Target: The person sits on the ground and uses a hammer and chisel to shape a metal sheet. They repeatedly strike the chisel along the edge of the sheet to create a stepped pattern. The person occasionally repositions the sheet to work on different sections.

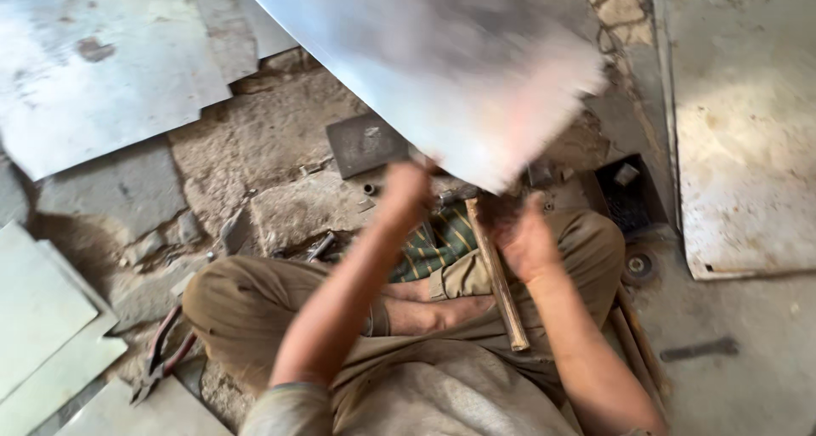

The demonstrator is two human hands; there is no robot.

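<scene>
Gripping metal sheet [442, 70], both hands [406, 185]

A pale silvery-blue metal sheet [425, 62] fills the upper middle of the frame, its lower right corner blurred to pinkish white. In the upper left, a dull grey sheet [93, 62] carries rust-brown spots. At the centre lies a cloth [438, 240] striped green and yellow. The trousers [246, 308] are khaki brown. A wooden handle [497, 274] in the middle is tan. Red-handled pliers [161, 351] sit lower left. The floor [255, 138] is grey-brown stone.
</scene>
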